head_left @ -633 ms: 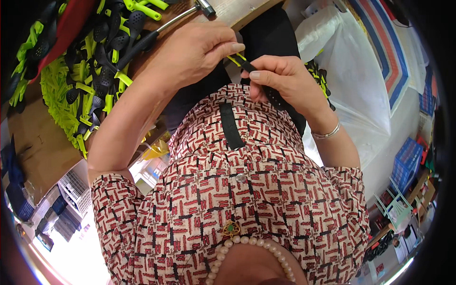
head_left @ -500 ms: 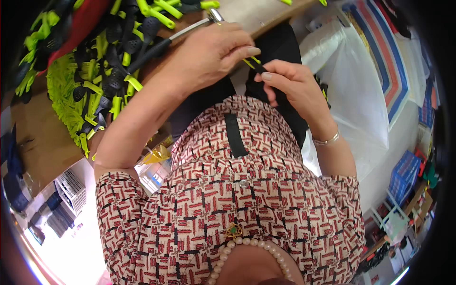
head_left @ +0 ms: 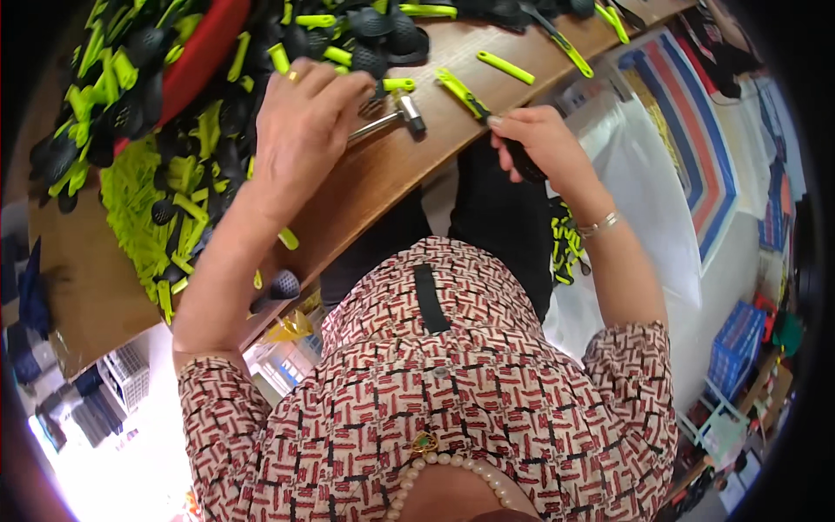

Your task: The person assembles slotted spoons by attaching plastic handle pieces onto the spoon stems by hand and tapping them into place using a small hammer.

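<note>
My right hand is closed around the dark end of a black kitchen utensil. Its lime-green handle points away from me, over the table edge. My left hand is bent over the table with its fingers curled together; their tips and anything between them are hidden. Below that hand a hammer lies on the table, its metal shaft running under the palm. A loose green handle lies just right of the left fingers.
Black-and-green utensils pile up at the far left, some in a red container. A green handle and a utensil lie on the wooden table. White plastic sheeting hangs at my right, with more utensils beside my leg.
My hands have come apart from over my lap. The right hand has carried the utensil over the table edge; the left has moved left, over the hammer. More of the table shows.
</note>
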